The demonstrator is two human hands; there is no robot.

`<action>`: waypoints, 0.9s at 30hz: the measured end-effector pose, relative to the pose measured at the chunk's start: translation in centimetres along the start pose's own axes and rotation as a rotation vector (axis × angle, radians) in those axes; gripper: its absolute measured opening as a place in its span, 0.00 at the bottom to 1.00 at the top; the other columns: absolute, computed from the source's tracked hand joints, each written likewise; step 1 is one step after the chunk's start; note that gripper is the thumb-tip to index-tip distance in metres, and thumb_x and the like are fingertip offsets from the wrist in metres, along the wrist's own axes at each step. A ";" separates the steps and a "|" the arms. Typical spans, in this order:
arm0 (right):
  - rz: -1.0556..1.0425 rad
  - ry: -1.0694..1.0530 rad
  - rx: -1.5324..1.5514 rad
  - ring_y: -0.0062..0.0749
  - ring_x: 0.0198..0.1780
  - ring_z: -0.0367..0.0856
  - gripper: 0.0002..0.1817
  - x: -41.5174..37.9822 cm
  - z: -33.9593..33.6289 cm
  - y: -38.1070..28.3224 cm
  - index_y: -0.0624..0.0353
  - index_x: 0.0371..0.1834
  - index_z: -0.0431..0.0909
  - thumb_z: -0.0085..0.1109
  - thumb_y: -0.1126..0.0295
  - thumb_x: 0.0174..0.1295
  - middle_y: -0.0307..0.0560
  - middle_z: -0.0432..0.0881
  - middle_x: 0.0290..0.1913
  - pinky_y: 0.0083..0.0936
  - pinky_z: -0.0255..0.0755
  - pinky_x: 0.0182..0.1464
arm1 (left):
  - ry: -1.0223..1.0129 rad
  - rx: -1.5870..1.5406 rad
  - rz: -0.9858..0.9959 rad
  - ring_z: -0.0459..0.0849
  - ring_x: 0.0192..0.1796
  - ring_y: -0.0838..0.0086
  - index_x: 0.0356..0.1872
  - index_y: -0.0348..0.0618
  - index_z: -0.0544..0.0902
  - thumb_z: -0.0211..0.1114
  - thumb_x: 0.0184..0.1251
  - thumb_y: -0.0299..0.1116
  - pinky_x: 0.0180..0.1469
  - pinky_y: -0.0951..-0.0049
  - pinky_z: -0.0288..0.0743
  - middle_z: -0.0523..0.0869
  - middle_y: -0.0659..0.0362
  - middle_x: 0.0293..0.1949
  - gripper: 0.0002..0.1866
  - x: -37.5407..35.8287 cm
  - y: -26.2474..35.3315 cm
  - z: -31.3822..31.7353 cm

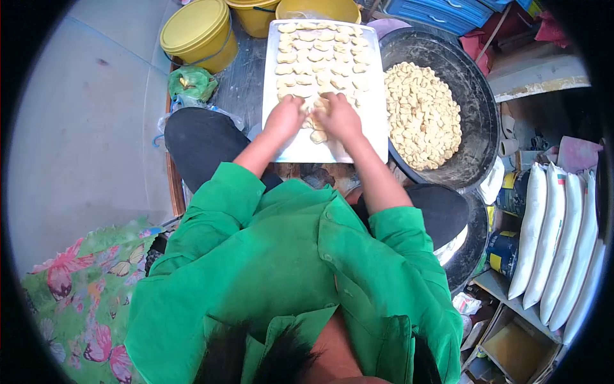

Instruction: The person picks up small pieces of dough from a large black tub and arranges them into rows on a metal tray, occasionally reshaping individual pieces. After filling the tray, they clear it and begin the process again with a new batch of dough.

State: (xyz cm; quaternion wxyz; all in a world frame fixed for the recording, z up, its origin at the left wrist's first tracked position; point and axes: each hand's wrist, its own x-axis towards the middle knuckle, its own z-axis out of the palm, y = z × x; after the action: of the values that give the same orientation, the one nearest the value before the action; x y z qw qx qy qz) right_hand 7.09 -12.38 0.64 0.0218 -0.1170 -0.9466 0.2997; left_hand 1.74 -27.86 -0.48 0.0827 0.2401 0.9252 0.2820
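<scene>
A white tray (271, 128) lies ahead of me, covered in rows of flat, pale dough pieces (319, 46). My left hand (287, 116) is over the lower left part of the rows, its fingers bent down at the dough. Close beside it on the right, my right hand (339, 118) also has bent fingers at the dough pieces. The fingertips of both hands are blurred, and what lies between them cannot be made out. One dough piece (318, 136) lies just below the hands. Right of the tray, a black basin (478, 109) holds many small pale pieces (422, 115).
Yellow buckets (199, 35) stand behind the tray at the left and centre. A green plastic bag (192, 83) lies near them. Blue drawers (441, 14) are at the back right. Several long white packages (555, 237) stand at the far right. A butterfly-patterned cloth (89, 294) lies lower left.
</scene>
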 end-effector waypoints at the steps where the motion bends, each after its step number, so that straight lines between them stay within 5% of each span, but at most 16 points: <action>1: -0.020 -0.017 -0.087 0.46 0.48 0.78 0.21 -0.6 0.8 -0.8 0.46 0.51 0.76 0.64 0.56 0.54 0.50 0.75 0.46 0.36 0.74 0.52 | 0.064 -0.066 0.030 0.81 0.45 0.48 0.42 0.40 0.79 0.64 0.57 0.30 0.49 0.55 0.75 0.78 0.44 0.44 0.12 -0.8 -0.4 0.7; 3: -0.074 0.005 -0.064 0.48 0.47 0.78 0.18 -1.2 1.4 -0.7 0.48 0.46 0.77 0.65 0.61 0.51 0.48 0.73 0.43 0.37 0.74 0.51 | 0.048 -0.059 0.163 0.81 0.45 0.50 0.42 0.39 0.78 0.64 0.55 0.28 0.48 0.58 0.75 0.80 0.44 0.40 0.13 -1.5 -1.7 0.7; 5: -0.101 -0.248 0.064 0.48 0.47 0.78 0.16 -1.4 0.4 0.5 0.51 0.41 0.78 0.65 0.68 0.47 0.49 0.73 0.44 0.37 0.74 0.51 | -0.019 -0.129 0.103 0.81 0.44 0.50 0.41 0.39 0.77 0.64 0.54 0.26 0.48 0.59 0.75 0.80 0.45 0.38 0.12 -1.6 -2.8 -0.3; 7: -0.062 -0.191 0.141 0.47 0.47 0.79 0.15 -0.7 0.7 1.0 0.54 0.39 0.78 0.65 0.73 0.45 0.50 0.75 0.44 0.35 0.74 0.50 | -0.091 -0.197 0.047 0.82 0.44 0.50 0.40 0.39 0.77 0.63 0.53 0.24 0.48 0.59 0.75 0.80 0.46 0.37 0.12 -1.4 -3.8 -0.8; 9: -0.022 -0.113 0.468 0.46 0.44 0.80 0.14 0.5 1.1 0.9 0.57 0.38 0.78 0.66 0.74 0.45 0.53 0.79 0.42 0.33 0.74 0.49 | 0.122 -0.370 0.026 0.81 0.40 0.50 0.40 0.39 0.77 0.61 0.51 0.22 0.45 0.59 0.76 0.80 0.48 0.33 0.12 -0.8 -4.5 -0.9; 15: 0.018 -0.175 0.393 0.34 0.39 0.82 0.11 1.6 2.7 -0.3 0.59 0.36 0.75 0.66 0.76 0.50 0.50 0.80 0.35 0.26 0.75 0.41 | 0.194 0.002 0.264 0.77 0.51 0.58 0.50 0.44 0.78 0.64 0.55 0.26 0.54 0.62 0.69 0.82 0.52 0.45 0.19 -1.3 -3.5 -1.5; 17: 0.217 -0.254 1.132 0.30 0.38 0.81 0.12 1.5 3.0 0.7 0.58 0.38 0.70 0.64 0.77 0.54 0.47 0.78 0.37 0.22 0.75 0.38 | 0.054 -0.188 0.288 0.77 0.49 0.60 0.57 0.48 0.77 0.66 0.55 0.30 0.54 0.62 0.68 0.82 0.54 0.44 0.25 -1.9 -1.2 -2.6; 19: 0.279 -0.314 1.266 0.29 0.39 0.80 0.11 1.2 2.2 0.5 0.56 0.40 0.67 0.59 0.79 0.59 0.46 0.77 0.41 0.21 0.76 0.38 | 0.033 -0.175 0.337 0.77 0.48 0.60 0.63 0.50 0.73 0.68 0.55 0.34 0.55 0.61 0.65 0.82 0.53 0.44 0.30 -1.5 -1.3 -2.1; 22: 0.367 -0.242 1.550 0.30 0.45 0.80 0.10 0.7 0.5 0.3 0.58 0.45 0.69 0.53 0.81 0.62 0.46 0.78 0.44 0.26 0.79 0.46 | -0.041 -0.228 0.247 0.79 0.49 0.63 0.59 0.46 0.75 0.68 0.55 0.36 0.56 0.62 0.66 0.82 0.54 0.46 0.28 -1.1 -0.7 -1.6; 27: 0.383 -0.328 1.654 0.28 0.46 0.80 0.13 -0.3 -1.5 -1.1 0.58 0.51 0.70 0.54 0.79 0.64 0.45 0.79 0.48 0.28 0.75 0.52 | -0.018 -0.859 0.006 0.81 0.43 0.77 0.52 0.39 0.78 0.67 0.59 0.28 0.46 0.75 0.76 0.83 0.57 0.38 0.18 -0.7 0.1 -0.8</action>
State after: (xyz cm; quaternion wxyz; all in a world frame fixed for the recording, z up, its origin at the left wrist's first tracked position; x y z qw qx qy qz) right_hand 7.28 -12.52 2.49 -0.0879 -0.1762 -0.3795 0.9040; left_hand 2.20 -28.50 0.29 0.1823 0.1891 0.7223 0.6398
